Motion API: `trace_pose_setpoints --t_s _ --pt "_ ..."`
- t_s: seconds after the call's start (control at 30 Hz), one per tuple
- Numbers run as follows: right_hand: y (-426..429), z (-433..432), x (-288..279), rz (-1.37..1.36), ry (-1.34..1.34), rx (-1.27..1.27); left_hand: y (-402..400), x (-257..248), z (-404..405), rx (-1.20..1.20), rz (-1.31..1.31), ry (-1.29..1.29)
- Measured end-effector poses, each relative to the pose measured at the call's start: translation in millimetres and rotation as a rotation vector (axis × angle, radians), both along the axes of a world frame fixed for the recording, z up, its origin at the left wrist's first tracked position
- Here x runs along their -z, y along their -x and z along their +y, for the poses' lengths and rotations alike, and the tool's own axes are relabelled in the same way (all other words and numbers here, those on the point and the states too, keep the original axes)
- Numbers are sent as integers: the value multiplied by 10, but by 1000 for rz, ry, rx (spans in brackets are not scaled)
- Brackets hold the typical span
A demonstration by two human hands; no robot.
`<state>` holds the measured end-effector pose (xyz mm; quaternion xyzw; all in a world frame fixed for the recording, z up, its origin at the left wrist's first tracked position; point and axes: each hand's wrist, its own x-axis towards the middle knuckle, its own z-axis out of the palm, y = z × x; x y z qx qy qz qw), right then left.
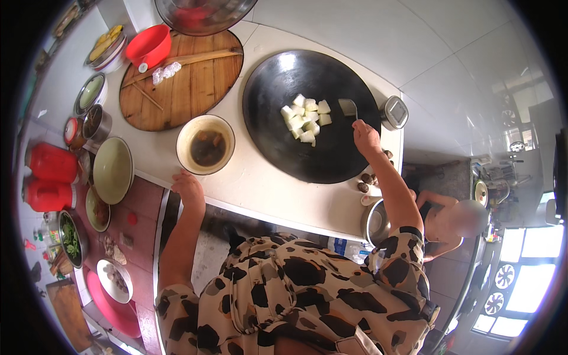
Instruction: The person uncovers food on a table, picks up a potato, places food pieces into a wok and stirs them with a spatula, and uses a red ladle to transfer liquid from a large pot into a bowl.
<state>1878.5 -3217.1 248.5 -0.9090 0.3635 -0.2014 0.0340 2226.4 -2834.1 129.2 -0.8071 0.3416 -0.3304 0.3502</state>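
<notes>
My right hand is closed around the handle of a metal spatula. The spatula's blade is over the right side of a large black wok set into the counter. Pale chunks of peeled melon or gourd lie heaped in the middle of the wok, apart from the blade. At the counter's front edge, my left hand holds nothing, its fingers loosely apart. Just beyond it stands an enamel bowl of dark liquid with brown pieces; whether my fingertips touch its rim is unclear.
A round wooden board bears a red plastic basin. A lid leans behind. Beside the wok's right are a metal-lidded container and a metal pot. Bowls crowd the left. Another person is at right.
</notes>
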Motion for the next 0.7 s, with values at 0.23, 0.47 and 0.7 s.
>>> trace_pose_setpoints --t_s 0.23,0.47,0.7 --pt "-54 119 -319 -620 -640 187 63 -108 -57 -96 49 6" --pt "-324 222 -190 -459 -658 99 64 -142 -38 -38 51 11" --pt "-113 -28 -280 -358 -521 235 78 -169 -68 -86 66 1"
